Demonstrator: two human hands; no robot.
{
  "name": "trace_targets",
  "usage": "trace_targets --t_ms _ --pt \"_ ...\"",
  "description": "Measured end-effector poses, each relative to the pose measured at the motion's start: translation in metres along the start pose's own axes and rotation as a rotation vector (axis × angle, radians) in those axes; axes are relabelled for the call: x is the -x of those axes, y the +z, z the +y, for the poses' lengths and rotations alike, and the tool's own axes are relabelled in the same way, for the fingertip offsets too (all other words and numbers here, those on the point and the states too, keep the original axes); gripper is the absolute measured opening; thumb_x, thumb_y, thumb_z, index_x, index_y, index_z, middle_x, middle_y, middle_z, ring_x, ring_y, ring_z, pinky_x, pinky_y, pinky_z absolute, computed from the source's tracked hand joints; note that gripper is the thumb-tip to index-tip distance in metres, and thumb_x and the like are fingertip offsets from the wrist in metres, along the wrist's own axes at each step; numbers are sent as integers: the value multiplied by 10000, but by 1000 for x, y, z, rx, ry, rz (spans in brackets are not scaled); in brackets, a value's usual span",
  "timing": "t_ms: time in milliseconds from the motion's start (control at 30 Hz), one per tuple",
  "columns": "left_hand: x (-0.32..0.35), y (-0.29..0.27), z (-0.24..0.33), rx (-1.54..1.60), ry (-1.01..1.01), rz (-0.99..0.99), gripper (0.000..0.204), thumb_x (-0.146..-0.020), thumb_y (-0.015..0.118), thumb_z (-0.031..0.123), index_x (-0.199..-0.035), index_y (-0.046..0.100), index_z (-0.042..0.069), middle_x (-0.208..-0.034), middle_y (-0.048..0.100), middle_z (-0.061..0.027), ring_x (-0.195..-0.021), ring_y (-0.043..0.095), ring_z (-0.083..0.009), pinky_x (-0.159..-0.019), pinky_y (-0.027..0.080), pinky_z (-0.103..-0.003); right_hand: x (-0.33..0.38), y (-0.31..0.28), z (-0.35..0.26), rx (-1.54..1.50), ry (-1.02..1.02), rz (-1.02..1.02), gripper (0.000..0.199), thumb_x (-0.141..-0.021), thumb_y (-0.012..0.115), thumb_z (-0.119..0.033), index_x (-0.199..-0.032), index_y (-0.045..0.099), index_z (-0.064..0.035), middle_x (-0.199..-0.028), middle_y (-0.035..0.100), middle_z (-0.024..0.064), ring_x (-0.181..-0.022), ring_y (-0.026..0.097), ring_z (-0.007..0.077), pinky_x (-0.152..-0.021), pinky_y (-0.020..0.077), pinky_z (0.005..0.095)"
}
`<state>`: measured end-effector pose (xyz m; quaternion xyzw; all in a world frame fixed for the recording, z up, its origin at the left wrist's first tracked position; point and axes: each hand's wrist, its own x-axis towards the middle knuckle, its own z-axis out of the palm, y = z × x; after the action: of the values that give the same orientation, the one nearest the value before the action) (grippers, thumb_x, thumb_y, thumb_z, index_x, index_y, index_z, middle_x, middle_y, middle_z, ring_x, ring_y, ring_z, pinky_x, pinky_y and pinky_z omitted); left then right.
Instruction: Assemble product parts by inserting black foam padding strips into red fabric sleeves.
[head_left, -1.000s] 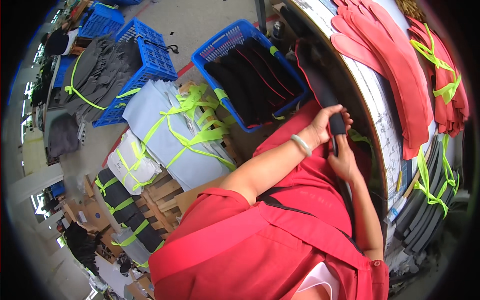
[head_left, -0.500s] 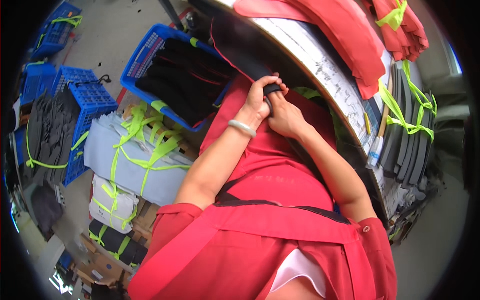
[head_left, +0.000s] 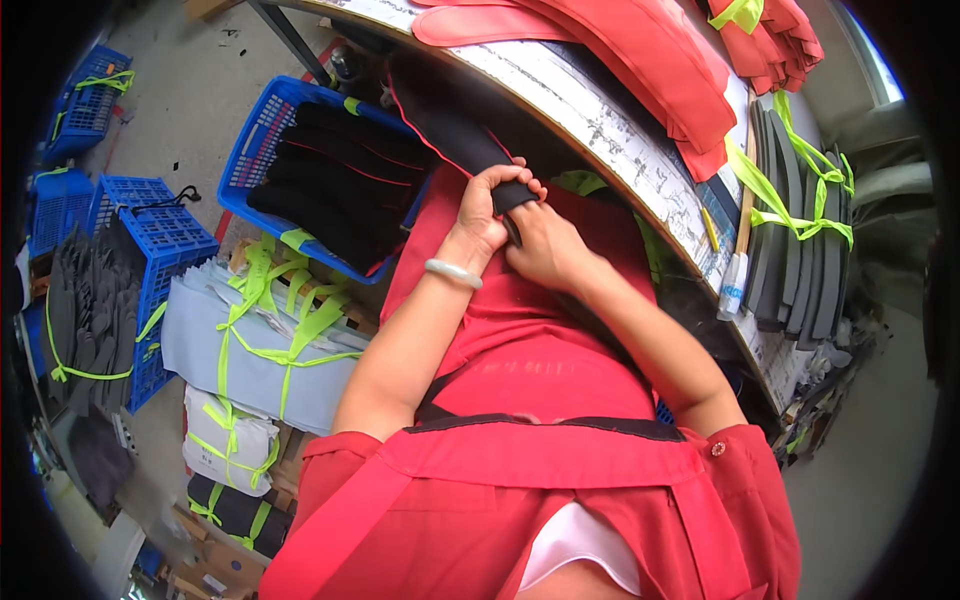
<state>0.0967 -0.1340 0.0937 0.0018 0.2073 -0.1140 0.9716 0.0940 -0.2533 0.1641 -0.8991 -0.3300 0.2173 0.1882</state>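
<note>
A long black fabric piece with red edging [head_left: 438, 118] stretches from under the table edge to my hands above my lap. My left hand [head_left: 484, 212] is closed around its narrow near end, with the thumb side up. Pressed against it, my right hand [head_left: 545, 238] has its fingers tucked under a black fold of the same piece and grips it. The fingertips of my right hand are partly hidden by the fabric. To the left, a blue plastic basket [head_left: 238, 150] holds several similar black pieces with red edges [head_left: 340, 190].
A worn white table [head_left: 600, 120] curves along the right, carrying red fabric pieces [head_left: 640, 60], a bundle of dark strips [head_left: 795, 240] and a yellow pencil [head_left: 710, 228]. On the left stand tied grey-blue sheets [head_left: 250, 330], a white bundle [head_left: 228, 440] and a blue crate [head_left: 165, 240].
The whole view has shifted a little. The black fabric piece beyond my hands now lies flatter, with more of its surface showing. Both hands keep their grip.
</note>
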Motion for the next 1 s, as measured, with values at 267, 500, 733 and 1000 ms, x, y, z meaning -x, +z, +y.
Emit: trace_targets --t_ms 267,500,733,1000 --pt "4 1 4 -19 37 19 251 -907 631 181 -1069 556 4 -847 616 -97 -859 640 -261 -854 537 -420 -22 -10 -11 -39 116 -109 460 -733 555 -71 -1189 496 -72 -1165 583 175 -954 621 394 -765 518 509" --pt "4 4 -1 -105 131 79 183 -863 662 133 -995 588 30 -787 630 -90 -768 646 -245 -778 553 -387 -13 2 0 96 89 -100 367 -725 596 -97 -1083 578 -17 -1132 611 183 -907 617 391 -771 532 497" --pt "8 -1 7 29 42 -7 229 -806 607 12 -1025 540 16 -781 610 -103 -739 622 -250 -805 541 -391 33 -9 -16 30 59 13 587 -704 606 -85 -1277 485 -117 -1359 476 108 -930 617 413 -760 540 498" --pt "9 8 7 -56 56 46 180 -896 627 138 -1020 571 18 -898 635 -118 -881 647 -264 -859 539 -409 2 -13 -12 29 71 -66 569 -695 581 -44 -1255 508 -110 -1334 505 142 -955 629 382 -755 523 498"
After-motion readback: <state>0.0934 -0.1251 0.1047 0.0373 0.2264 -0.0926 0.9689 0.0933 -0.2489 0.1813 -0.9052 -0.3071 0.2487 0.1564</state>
